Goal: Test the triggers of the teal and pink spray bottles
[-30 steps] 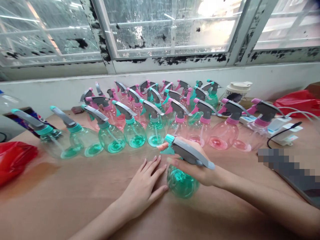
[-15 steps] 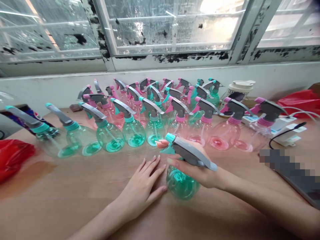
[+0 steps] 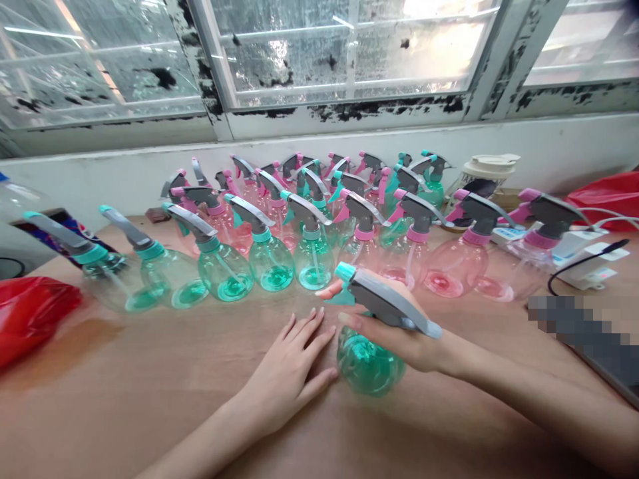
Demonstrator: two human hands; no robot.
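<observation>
Green spray bottle (image 3: 371,366) in the near middle of the scene, beyond the left hand's thumb and in front of a row of similar bottles (image 3: 271,266). Its see-through body is rounded and bulging, with bright, rippled highlights in the deeper green of its lower part. On top sits a grey sprayer head (image 3: 387,303), paler along its upper face, with a teal nozzle (image 3: 346,271) pointing to the left and away from the person, and a teal trigger (image 3: 340,295) beneath it. The right hand (image 3: 407,340) has its grip closed around the bottle just under the head; whether the base touches the worktop (image 3: 150,386) I cannot tell. The left hand (image 3: 292,366) lies palm down, its grip open and its thumb just beside the bottle.
</observation>
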